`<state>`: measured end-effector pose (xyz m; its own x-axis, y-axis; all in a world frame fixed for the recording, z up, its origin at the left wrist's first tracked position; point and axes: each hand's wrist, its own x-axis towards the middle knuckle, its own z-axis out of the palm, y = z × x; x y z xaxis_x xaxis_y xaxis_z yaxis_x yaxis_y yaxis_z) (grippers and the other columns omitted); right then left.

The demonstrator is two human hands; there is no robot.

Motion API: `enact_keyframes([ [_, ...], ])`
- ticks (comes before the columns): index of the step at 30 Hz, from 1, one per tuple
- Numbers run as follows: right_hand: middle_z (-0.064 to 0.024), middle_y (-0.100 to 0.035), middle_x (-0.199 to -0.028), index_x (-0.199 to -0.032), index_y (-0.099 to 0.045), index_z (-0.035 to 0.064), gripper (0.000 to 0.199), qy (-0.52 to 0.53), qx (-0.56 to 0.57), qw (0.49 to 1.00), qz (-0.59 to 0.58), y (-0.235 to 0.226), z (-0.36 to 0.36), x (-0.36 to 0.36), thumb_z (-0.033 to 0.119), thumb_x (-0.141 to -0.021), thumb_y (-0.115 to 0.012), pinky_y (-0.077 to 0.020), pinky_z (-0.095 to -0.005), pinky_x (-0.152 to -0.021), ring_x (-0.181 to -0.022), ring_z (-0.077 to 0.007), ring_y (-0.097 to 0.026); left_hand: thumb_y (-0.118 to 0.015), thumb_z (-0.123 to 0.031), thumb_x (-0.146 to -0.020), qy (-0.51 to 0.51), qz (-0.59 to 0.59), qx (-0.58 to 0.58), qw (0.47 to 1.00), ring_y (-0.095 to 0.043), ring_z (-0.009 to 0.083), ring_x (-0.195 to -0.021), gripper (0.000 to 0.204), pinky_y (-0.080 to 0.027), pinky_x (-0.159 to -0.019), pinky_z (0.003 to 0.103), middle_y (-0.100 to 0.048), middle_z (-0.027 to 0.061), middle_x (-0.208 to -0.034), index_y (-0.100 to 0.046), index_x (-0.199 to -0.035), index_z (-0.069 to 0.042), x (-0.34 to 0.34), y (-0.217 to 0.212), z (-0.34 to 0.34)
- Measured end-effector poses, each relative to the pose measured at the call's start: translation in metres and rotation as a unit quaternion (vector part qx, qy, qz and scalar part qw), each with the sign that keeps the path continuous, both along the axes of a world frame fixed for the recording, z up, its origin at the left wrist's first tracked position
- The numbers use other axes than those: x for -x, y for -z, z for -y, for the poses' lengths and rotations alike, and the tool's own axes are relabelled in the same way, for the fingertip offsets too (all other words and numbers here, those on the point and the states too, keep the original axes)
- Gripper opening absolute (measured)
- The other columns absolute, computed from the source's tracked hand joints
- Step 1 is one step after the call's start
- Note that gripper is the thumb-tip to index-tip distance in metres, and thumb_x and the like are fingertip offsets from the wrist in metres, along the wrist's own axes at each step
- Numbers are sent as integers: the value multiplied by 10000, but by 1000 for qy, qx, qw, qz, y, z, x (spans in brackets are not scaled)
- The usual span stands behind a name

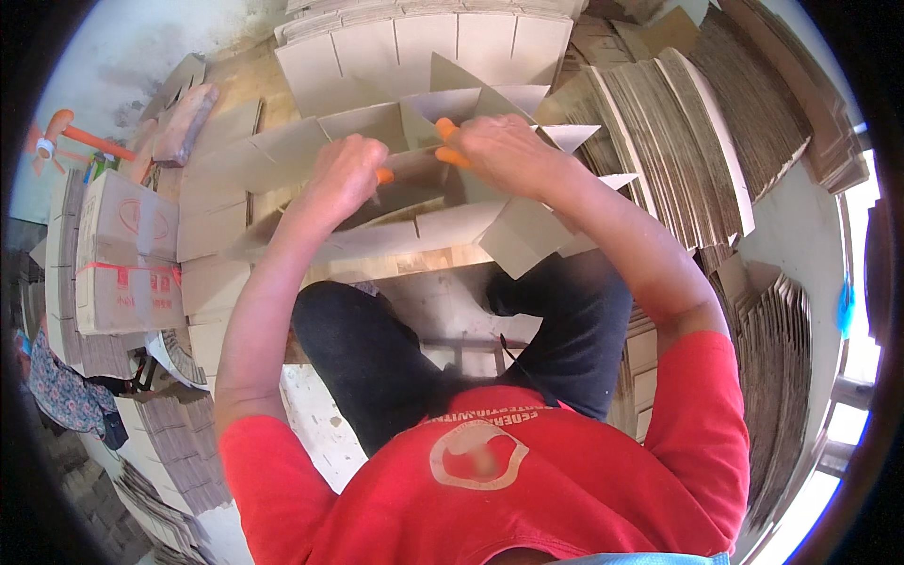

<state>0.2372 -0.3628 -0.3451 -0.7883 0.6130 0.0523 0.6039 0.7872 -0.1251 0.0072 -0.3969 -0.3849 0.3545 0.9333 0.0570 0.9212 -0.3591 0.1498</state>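
Note:
A partly interlocked grid of slotted cardboard partitions (443, 224) stands on the wooden table in front of me. My left hand (347, 177) is closed over the grid's left middle, its fingers pinched at a cardboard strip. At the right of the grid, my right hand (504, 158) grips the crossing cardboard pieces from above. Orange covers (454, 156) sit on fingertips of both hands. Several cross pieces stick out at the right end, and one cardboard flap (524, 237) hangs toward my knees. My hands hide the exact places where they grip.
Slotted cardboard sheets (424, 47) stand upright behind the grid. Tall stacks of cardboard strips (659, 141) line the right side. On the left are a taped carton (127, 254), more cardboard (212, 235) and an orange-handled tool (94, 141). My knees are below the table's near edge.

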Motion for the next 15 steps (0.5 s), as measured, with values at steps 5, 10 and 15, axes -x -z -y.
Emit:
enact_keyframes([
  [5, -154, -615, -778, -1044, -567, 24, 314, 52, -71, 993, -79, -22, 15, -16, 310, -913, -556, -474, -439, -600, -734, -352, -606, -691, -266, -799, -61, 91, 32, 993, -591, 374, -969, 445, -466, -813, 447, -621, 219, -1013, -604, -1142, 2, -9, -33, 7],
  [10, -137, -620, -822, -1121, -569, 54, 320, 246, -186, 946, -99, -9, 49, -88, 299, -915, -556, -490, -432, -624, -770, -336, -629, -631, -364, -842, 83, 126, -152, 977, -449, 356, -1220, 627, -402, -998, 405, -504, 204, -1282, -435, -1310, 5, -20, -23, 14],
  [15, -162, -624, -839, -1109, -538, 32, 261, 303, -101, 948, -19, 31, 66, -133, 177, -892, -534, -507, -436, -619, -785, -324, -645, -550, -428, -875, 173, 87, -125, 973, -331, 325, -1333, 674, -264, -1112, 415, -399, 227, -1390, -379, -1344, 25, -64, -23, 9],
])
